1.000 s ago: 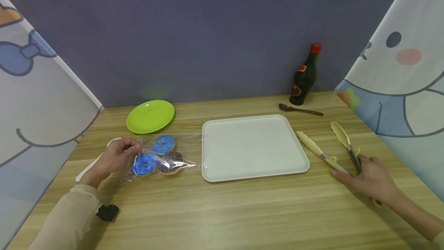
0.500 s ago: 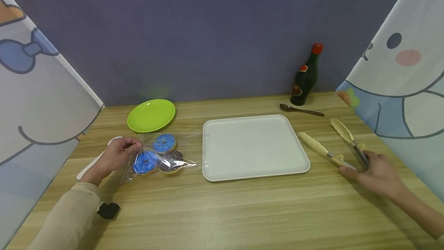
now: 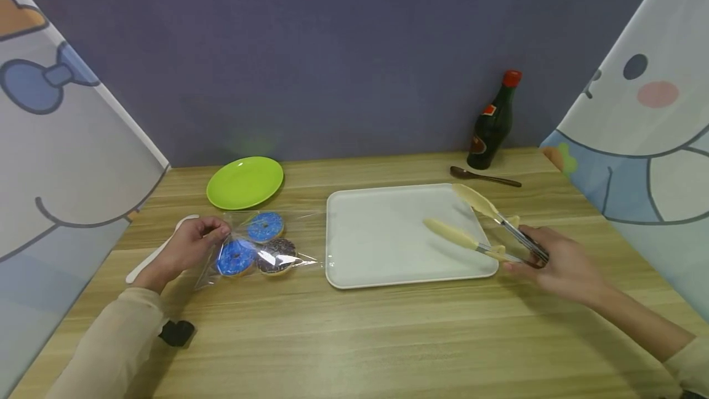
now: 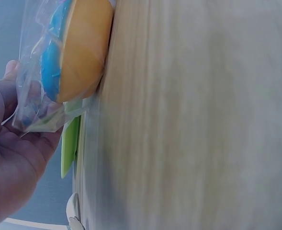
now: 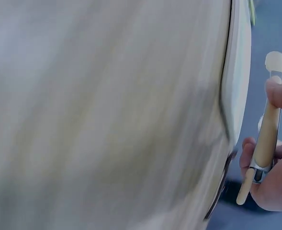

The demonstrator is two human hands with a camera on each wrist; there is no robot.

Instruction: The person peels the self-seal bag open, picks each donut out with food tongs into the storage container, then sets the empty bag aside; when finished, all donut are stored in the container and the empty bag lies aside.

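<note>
My left hand (image 3: 191, 245) pinches the open-looking end of a clear plastic bag (image 3: 301, 217) at the left of the table. Inside the bag lie two blue-iced donuts (image 3: 264, 226) and one chocolate donut (image 3: 277, 256); the left wrist view shows one blue donut (image 4: 78, 52) side-on through the film. My right hand (image 3: 562, 266) grips a pair of cream-tipped tongs (image 3: 479, 202) by the handles, thumb on one arm and fingers on the other. The tongs are spread apart, with their tips over the right part of the white tray (image 3: 365, 263).
Behind the bag stands a green plate (image 3: 244, 183). A white utensil (image 3: 149, 260) lies partly under my left forearm, and a black object (image 3: 177, 332) sits beside my sleeve. At the back right are a dark spoon (image 3: 484, 176) and a green bottle (image 3: 492, 125) with a red cap.
My right hand has lifted the tongs from the table right of the tray and carried them left, over the tray. My left hand stays at the bag.
</note>
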